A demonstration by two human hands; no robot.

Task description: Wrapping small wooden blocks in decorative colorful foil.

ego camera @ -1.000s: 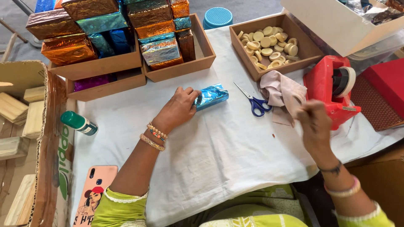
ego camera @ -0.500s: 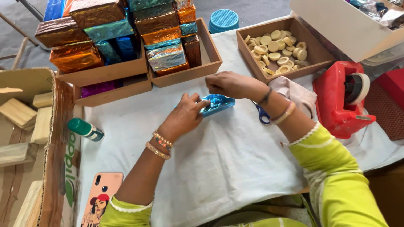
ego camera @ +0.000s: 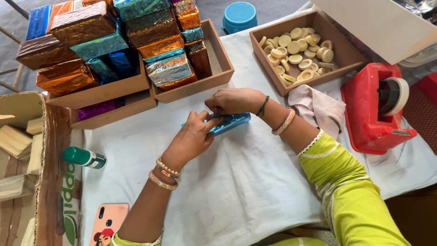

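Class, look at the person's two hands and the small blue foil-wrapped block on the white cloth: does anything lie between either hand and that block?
Nothing visible does. The left hand and the right hand both already touch the blue foil-wrapped block on the white cloth. The pink cloth lies off to the side, beyond the right wrist.

blue wrapped block (ego camera: 231, 122): glossy crinkled foil. stacked blocks (ego camera: 82, 27): shiny metallic foil, copper/teal/blue. table cloth (ego camera: 236, 191): matt white fabric, creased. trays (ego camera: 218, 77): matt wood/mdf. tape dispenser (ego camera: 368, 109): smooth red plastic. pink rag (ego camera: 316, 107): soft cloth. round discs (ego camera: 296, 48): matt, cream.
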